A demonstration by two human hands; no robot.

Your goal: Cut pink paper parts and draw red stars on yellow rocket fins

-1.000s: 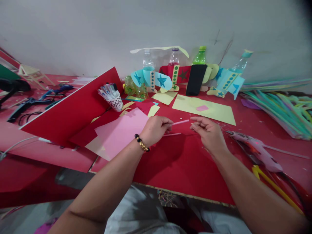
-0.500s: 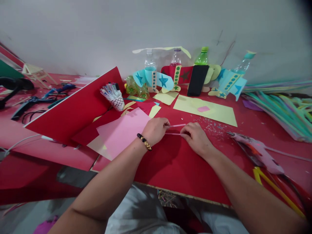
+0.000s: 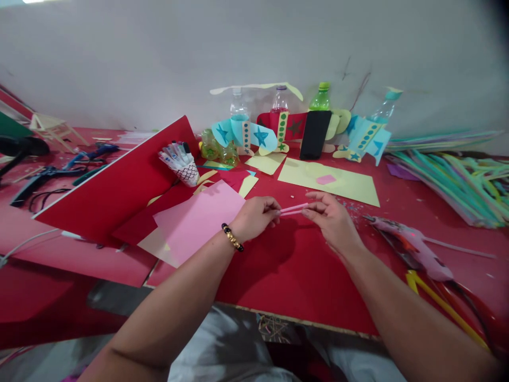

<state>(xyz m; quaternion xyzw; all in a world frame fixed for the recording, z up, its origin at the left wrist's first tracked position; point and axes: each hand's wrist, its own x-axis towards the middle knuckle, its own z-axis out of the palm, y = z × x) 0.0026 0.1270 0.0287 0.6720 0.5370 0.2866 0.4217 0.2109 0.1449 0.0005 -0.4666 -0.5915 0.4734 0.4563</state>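
Note:
Two thin pink sticks (image 3: 293, 209), straw-like, lie side by side between my hands, just above the red tabletop. My left hand (image 3: 258, 215), with a beaded bracelet at its wrist, pinches their left ends. The right ends are held between the thumb and fingers of my right hand (image 3: 331, 216). Left of my left hand lies a pink paper sheet (image 3: 199, 220). A pink glue gun (image 3: 413, 244) rests to the right of my right hand, beside yellow-handled scissors (image 3: 445, 305).
Decorated bottle planes (image 3: 242, 130) and a black phone (image 3: 315, 135) stand along the wall. Yellow card (image 3: 358, 188) lies in front. Pens fill a cup (image 3: 186, 174) by a slanted red board (image 3: 119, 196). Long pastel strips (image 3: 445, 183) are piled at right.
The two pink sticks were spread apart and are now close together, nearly parallel. My right hand has turned, its fingers lifting and straightening. The view has shifted slightly.

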